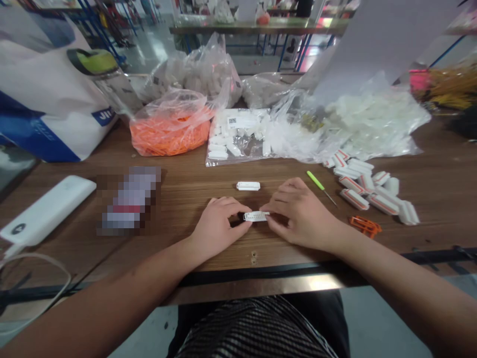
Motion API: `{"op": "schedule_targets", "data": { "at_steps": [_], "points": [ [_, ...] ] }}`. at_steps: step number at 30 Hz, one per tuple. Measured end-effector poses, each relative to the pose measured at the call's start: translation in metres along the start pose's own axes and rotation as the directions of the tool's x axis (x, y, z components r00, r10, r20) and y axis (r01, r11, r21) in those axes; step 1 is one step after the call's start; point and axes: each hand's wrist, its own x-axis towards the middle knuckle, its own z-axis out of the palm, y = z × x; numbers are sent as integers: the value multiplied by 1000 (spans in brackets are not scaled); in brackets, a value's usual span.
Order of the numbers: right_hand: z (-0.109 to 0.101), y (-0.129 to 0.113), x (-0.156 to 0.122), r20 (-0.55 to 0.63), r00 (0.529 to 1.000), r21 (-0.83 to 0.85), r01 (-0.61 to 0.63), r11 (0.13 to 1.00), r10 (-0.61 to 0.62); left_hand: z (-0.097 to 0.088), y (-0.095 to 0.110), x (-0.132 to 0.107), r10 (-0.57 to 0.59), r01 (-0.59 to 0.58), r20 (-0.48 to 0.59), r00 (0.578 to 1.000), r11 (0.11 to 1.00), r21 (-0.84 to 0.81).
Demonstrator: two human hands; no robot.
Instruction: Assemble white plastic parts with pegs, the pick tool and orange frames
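Between my two hands lies a small white plastic housing (256, 217) with a row of tiny slots on its upper face. My left hand (216, 226) pinches its left end between thumb and fingers. At the right end, the thumb and fingertips of my right hand (298, 214) grip it too. The piece is just above or on the brown tabletop; I cannot tell which. Just beyond it a similar white housing (248, 186) rests on the table, touched by neither hand.
Right of my hands lie a green-handled screwdriver (316, 180), orange plastic parts (365, 226) and a pile of white housings with orange strips (383, 203). Bags of orange pieces (171, 132) and white parts (238, 136) line the back. A white power bank (48, 209) sits left.
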Motion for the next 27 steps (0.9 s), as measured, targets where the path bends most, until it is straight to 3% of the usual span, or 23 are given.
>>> {"op": "schedule_targets", "data": {
  "at_steps": [5, 8, 13, 16, 18, 21, 23, 27],
  "points": [
    [5, -3, -3, 13, 999, -65, 42, 997, -41, -1, 1, 0, 1, -1, -1, 1000, 1000, 8],
    [6, -5, 1, 17, 1000, -21, -7, 1000, 7, 0, -1, 0, 17, -17, -4, 1000, 1000, 4],
    [0, 3, 2, 85, 990, 229, -125, 965, 108, -1, -5, 0, 33, -33, -6, 999, 999, 1],
    [-11, 21, -13, 115, 946, 405, -322, 856, 302, -1, -5, 0, 15, -15, 4, 1000, 1000, 19],
    [-20, 33, -27, 147, 897, 359, -440, 823, 416, 0, -6, 0, 14, -14, 3, 1000, 1000, 28],
    [-32, 46, -46, 269, 855, 150, -492, 858, 443, 0, -7, 0, 26, -26, -6, 1000, 999, 26],
    [-37, 49, -56, 317, 854, 92, -462, 882, 413, 0, -7, 1, 34, -33, -10, 999, 999, 19],
    [-38, 49, -67, 308, 899, 74, -349, 934, 311, 0, -7, 1, 36, -36, -8, 999, 999, 16]
  ]
}}
